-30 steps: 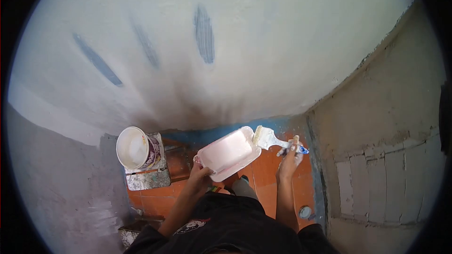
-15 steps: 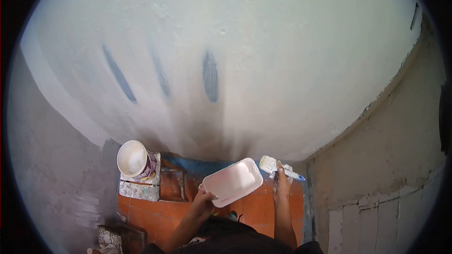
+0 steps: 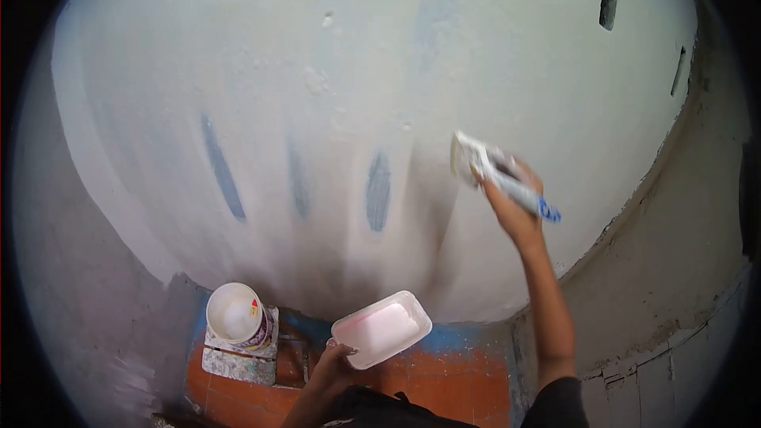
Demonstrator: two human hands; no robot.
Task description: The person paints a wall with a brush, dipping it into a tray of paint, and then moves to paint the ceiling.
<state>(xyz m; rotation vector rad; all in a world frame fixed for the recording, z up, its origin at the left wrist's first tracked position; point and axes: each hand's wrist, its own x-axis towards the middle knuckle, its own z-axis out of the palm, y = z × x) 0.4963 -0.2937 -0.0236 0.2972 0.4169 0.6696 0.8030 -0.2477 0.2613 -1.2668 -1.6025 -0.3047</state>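
1. Right hand (image 3: pixel 514 210) is up at the wall (image 3: pixel 380 71), fingers wrapped tight round the brush (image 3: pixel 495 170), bristles touching the white paint.
2. Left hand (image 3: pixel 333 361) sits low and near, fingers curled under the tray (image 3: pixel 382 329) of pale paint, held level.
3. Far left, a bucket (image 3: pixel 235 317) stands on a spattered block (image 3: pixel 238 363), orange floor (image 3: pixel 444 388) below.

One head-worn camera, close to a painted wall, looking forward and down.

The fisheye view faces the whitewashed wall (image 3: pixel 357 71) from close by, bending it into a dome; the orange floor (image 3: pixel 444 384) lies far below at the bottom edge, the bare side wall (image 3: pixel 690 269) curves along the right, and black corners ring the picture.
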